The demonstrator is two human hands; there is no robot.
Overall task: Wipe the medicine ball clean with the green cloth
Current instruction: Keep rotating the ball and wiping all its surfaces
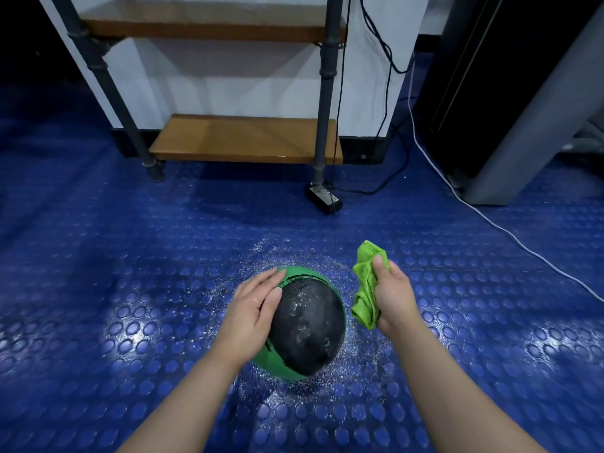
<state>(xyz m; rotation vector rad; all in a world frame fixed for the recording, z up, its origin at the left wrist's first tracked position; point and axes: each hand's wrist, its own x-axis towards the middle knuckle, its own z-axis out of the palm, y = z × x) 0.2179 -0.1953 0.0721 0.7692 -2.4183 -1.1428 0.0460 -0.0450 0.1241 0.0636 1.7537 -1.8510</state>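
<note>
Speckled blue studded floor [98,256] beneath a wooden shelf [245,138]

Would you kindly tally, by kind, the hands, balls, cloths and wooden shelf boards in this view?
Hands: 2 (left hand, right hand)
medicine ball: 1
green cloth: 1
wooden shelf boards: 2
Total: 6
</note>
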